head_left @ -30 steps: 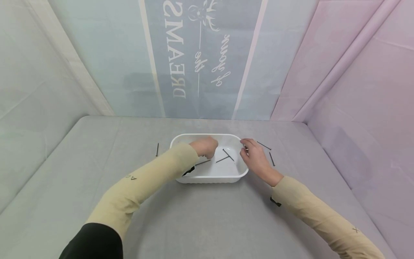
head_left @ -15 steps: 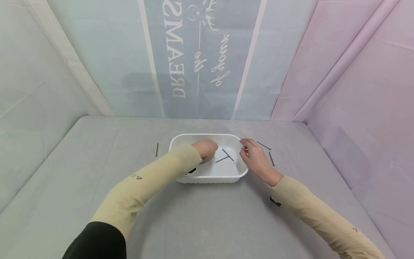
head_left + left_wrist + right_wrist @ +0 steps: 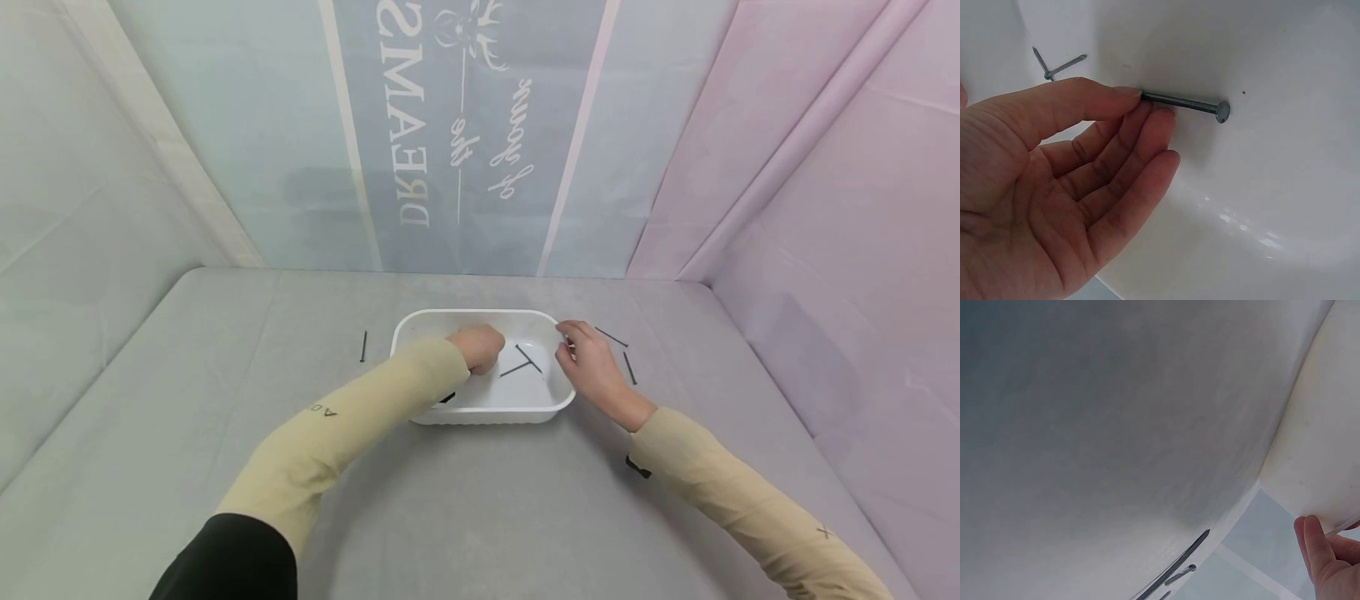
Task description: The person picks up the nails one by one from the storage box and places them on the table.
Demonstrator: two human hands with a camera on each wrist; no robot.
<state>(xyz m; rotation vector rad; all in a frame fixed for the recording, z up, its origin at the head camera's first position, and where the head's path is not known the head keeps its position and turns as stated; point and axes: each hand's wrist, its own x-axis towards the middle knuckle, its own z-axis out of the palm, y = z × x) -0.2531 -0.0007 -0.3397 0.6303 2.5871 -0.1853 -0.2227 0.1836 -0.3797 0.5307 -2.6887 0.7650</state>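
Note:
My left hand [image 3: 478,348] reaches inside a white plastic tub [image 3: 491,410]. In the left wrist view its thumb and fingertips pinch a steel nail [image 3: 1179,100] near one end, with the flat head pointing away from the hand. Two more nails [image 3: 528,358] lie crossed on the tub floor, to the right of that hand. At the tub's right side, my right hand [image 3: 591,367] holds the rim between thumb and fingers. The right wrist view catches those fingers [image 3: 1316,544] against the tub's edge.
On the grey tabletop [image 3: 480,500], one nail [image 3: 364,346] lies left of the tub. Others, an angled nail [image 3: 612,337] and a steeper nail [image 3: 630,367], lie beyond the right hand. A printed cloth backdrop [image 3: 465,242] rises behind, with pale side walls.
My left hand has moved slightly right inside the tub. The nail that showed below it in the earlier head frames is now hidden in that view. The right hand stays on the rim.

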